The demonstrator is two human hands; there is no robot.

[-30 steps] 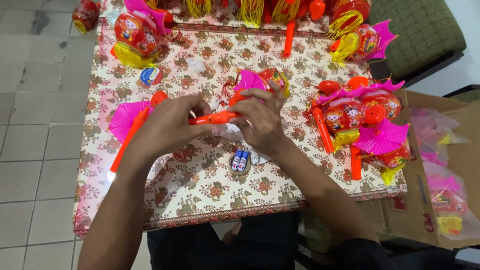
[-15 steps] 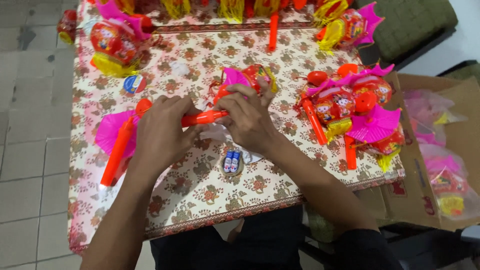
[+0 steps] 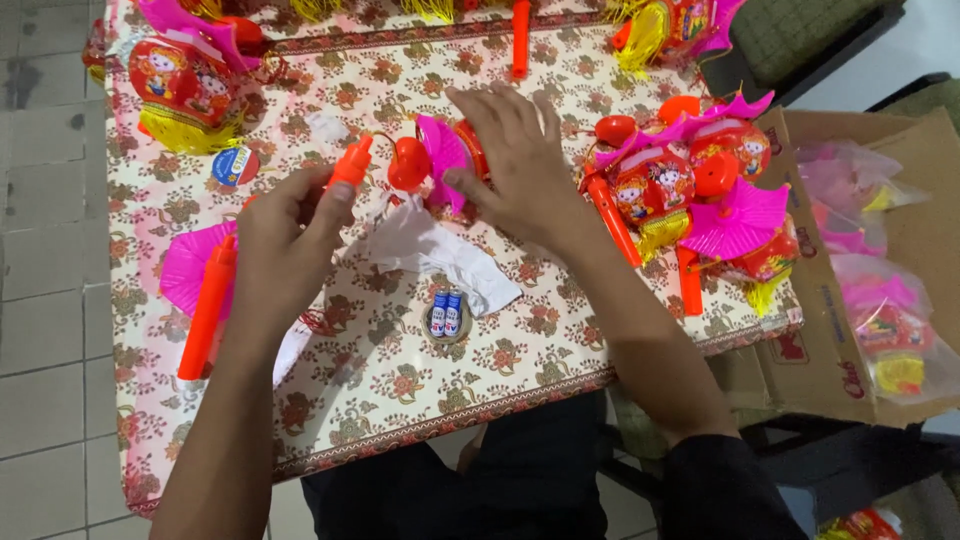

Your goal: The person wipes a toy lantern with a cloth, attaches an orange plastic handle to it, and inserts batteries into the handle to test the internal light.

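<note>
My left hand (image 3: pixel 285 245) grips an orange plastic handle stick (image 3: pixel 350 165), its tip pointing up and to the right. My right hand (image 3: pixel 515 160) lies with fingers spread over a small red lantern with a pink fan-shaped top (image 3: pixel 440 160), which rests on the floral tablecloth (image 3: pixel 400 380). A red rounded piece (image 3: pixel 408 165) sits between the stick's tip and the lantern. A crumpled white plastic wrapper (image 3: pixel 440 250) lies just below both hands. Two small batteries (image 3: pixel 446 314) lie side by side near the table's front edge.
Another orange stick on a pink fan piece (image 3: pixel 205 300) lies at the left. A heap of red and pink lanterns (image 3: pixel 690 190) fills the right side, more stand at the back left (image 3: pixel 185 80). An open cardboard box (image 3: pixel 850 330) with bagged lanterns stands at the right.
Both hands were joined on the orange stick and lantern; now they have parted. The left hand keeps the stick, the right has moved onto the lantern on the table.
</note>
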